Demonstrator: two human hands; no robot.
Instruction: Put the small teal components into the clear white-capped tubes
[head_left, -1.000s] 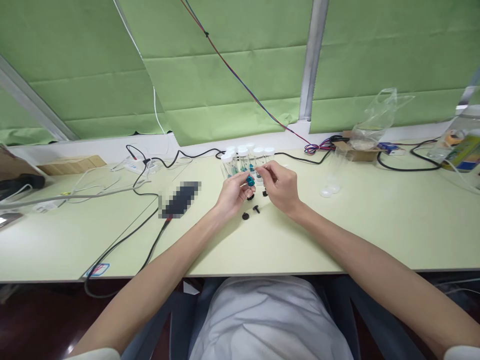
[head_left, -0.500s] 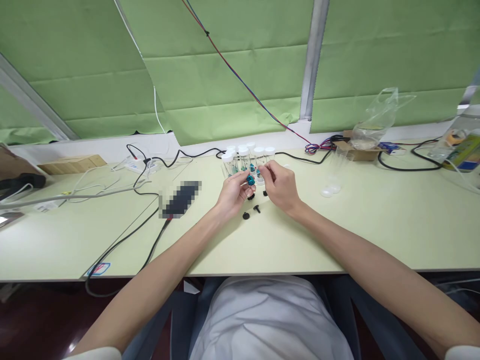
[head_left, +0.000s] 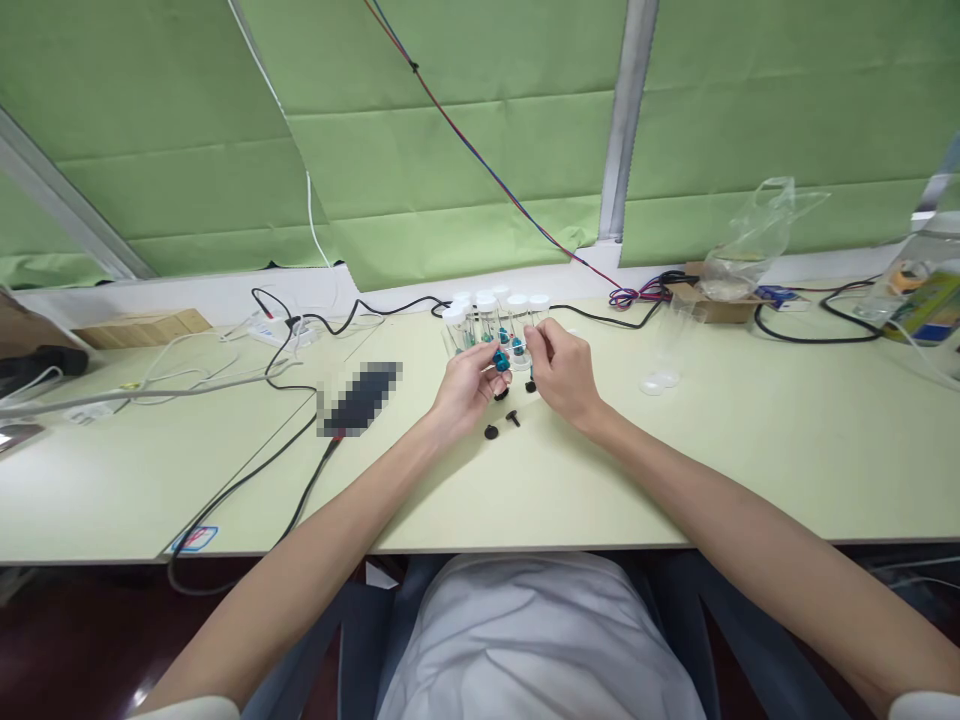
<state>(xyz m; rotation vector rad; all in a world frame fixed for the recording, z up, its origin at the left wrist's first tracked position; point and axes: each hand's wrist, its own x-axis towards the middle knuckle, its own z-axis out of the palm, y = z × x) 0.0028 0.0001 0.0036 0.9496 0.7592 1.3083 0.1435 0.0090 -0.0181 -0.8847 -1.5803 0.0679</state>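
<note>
Between its fingertips my left hand [head_left: 466, 385] holds a small teal plastic part [head_left: 501, 361] above the table. My right hand [head_left: 564, 368] is closed in a pinch just to the right. A thin whitish strand [head_left: 516, 347] runs from the teal part to the right fingertips; its ends are hidden. Behind the hands stand several clear tubes with white caps [head_left: 486, 299], with teal pieces inside. Under and in front of the hands lie small black parts, among them a round knob [head_left: 491, 432] and a T-shaped piece [head_left: 513, 418].
To the left lie a blurred dark device [head_left: 364, 398] and its black cable [head_left: 311, 490]. Clear tubes [head_left: 671, 335] and white round caps [head_left: 660, 381] are on the right. Farther back are a cardboard box [head_left: 716, 304] with a plastic bag and bundled wires [head_left: 637, 293].
My right hand has drawn slightly to the right, away from the teal part, and more of the whitish strand shows. The left hand stays in place.
</note>
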